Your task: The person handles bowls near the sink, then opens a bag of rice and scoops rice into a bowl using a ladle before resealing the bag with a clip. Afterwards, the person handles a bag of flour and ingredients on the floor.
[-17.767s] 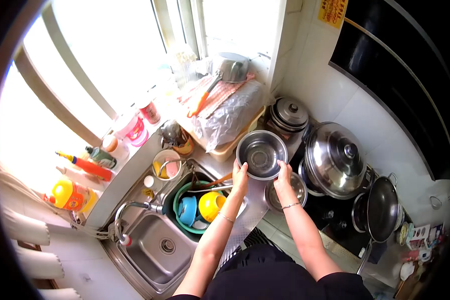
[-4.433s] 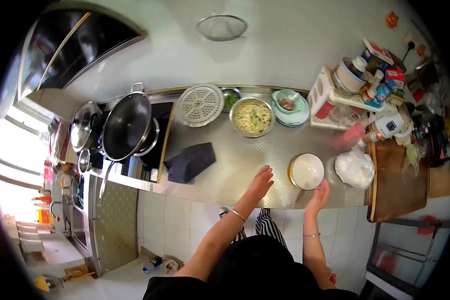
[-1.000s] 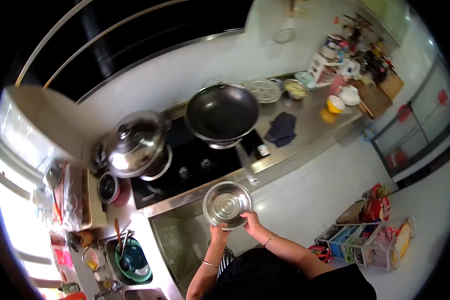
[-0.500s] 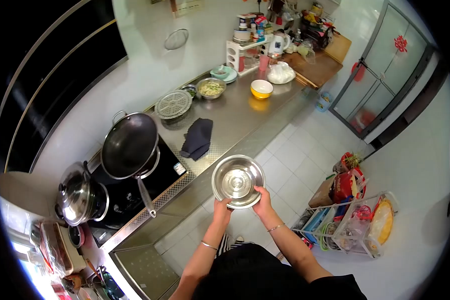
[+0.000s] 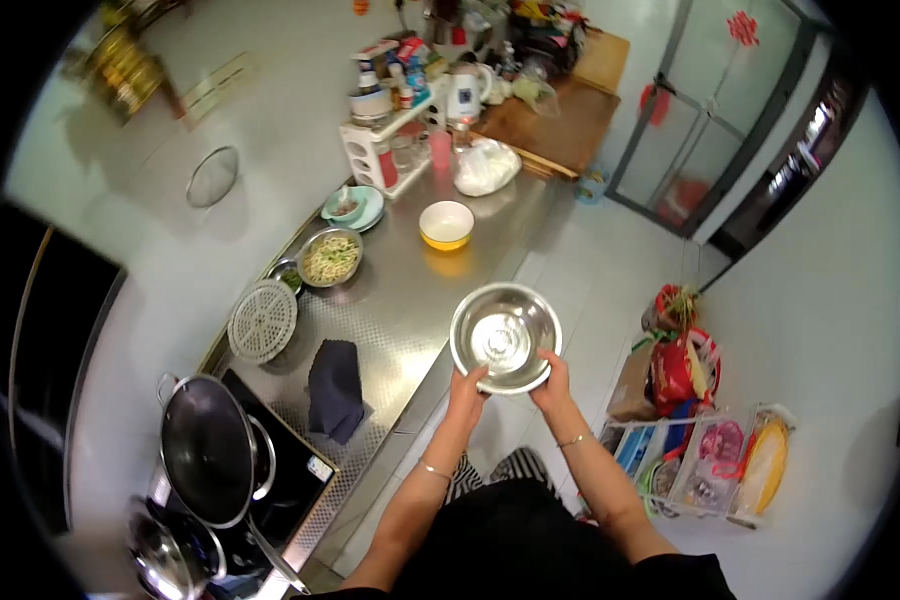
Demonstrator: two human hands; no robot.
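Observation:
An empty steel bowl is held out in front of my body, over the floor just off the counter's edge. My left hand grips its near left rim, and my right hand grips its near right rim, thumbs on the inside. On the steel counter beyond stands a yellow bowl with a white inside. Left of it are a steel bowl of pale shredded food and a small green bowl on plates. A dark cloth lies on the counter nearer me.
A wok and a lidded pot are on the stove at lower left. A perforated steamer plate sits by the wall. Beyond are a white bag, a kettle and a wooden board. A rack stands on the floor at right.
The view has swung right, from the stove toward the counter and door. Both hands still hold the steel bowl, which now appears nearer the yellow bowl.

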